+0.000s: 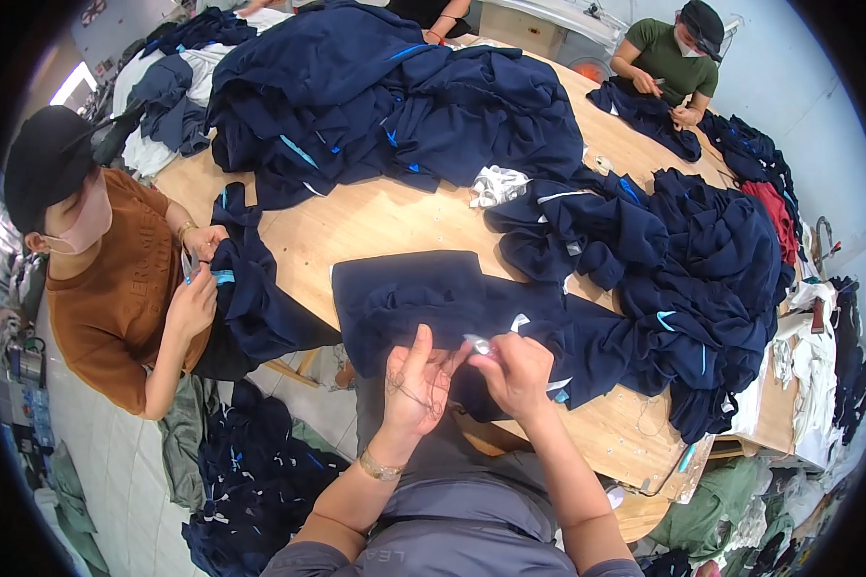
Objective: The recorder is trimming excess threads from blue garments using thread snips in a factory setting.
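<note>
My left hand (416, 387) is turned palm up in front of me, thumb raised apart from the fingers. Loops of thin dark thread (409, 392) lie loosely across its palm. Its fingertips reach toward a small shiny, whitish object (478, 344), whose kind I cannot make out. My right hand (520, 373) is closed, pinching that object between thumb and fingers. Just beyond both hands, a dark navy garment (404, 298) is spread over the near table edge, its part beneath my hands hidden.
A large heap of navy garments (385, 106) covers the far side of the wooden table (375, 221); another pile (702, 260) lies right. A person in brown (115, 288) works at left, one in green (669, 62) far right. Dark clothing (250, 471) lies low at left.
</note>
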Available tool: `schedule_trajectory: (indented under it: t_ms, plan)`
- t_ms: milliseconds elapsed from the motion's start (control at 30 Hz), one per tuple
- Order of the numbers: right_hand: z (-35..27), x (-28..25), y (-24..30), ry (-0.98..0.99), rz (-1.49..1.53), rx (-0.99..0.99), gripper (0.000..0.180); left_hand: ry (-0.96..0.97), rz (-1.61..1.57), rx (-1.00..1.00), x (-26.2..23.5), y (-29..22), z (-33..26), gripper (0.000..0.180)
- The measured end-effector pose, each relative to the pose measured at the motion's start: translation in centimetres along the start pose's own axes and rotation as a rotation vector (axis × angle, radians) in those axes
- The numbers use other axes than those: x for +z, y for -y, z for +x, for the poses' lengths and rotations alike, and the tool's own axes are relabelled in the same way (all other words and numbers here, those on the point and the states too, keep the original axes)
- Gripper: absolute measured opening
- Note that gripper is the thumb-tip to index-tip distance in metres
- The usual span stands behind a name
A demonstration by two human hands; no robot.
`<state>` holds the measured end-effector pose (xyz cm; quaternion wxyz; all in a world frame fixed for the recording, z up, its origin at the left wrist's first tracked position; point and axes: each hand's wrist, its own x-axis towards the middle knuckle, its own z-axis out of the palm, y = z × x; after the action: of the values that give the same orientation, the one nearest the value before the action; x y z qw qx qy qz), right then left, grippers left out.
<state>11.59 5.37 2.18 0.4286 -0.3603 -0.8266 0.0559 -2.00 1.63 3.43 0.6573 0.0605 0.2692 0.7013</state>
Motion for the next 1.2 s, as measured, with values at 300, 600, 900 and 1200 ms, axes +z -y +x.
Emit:
schedule_trajectory:
  t_ms: [300,600,900,1200]
  plan:
    - [0.5,1.8,2.6,-0.131,0.377,0.464,0.018,0.045,0.032,0.01,0.7,0.5,-0.5,0.029]
    - [0.1,-2.6,3.2,0.185,1.047,0.629,0.018,0.063,0.147,0.137,-0.9,0.7,0.8,0.022]
    - [-0.7,-1.0,1.3,0.026,0.293,0.392,0.033,0.063,0.105,0.12,-0.9,0.5,0.8,0.021]
    - [-0.7,0.3,0.7,-0.027,-0.012,0.188,0.043,0.032,0.118,0.138,-0.8,0.6,0.6,0.02]
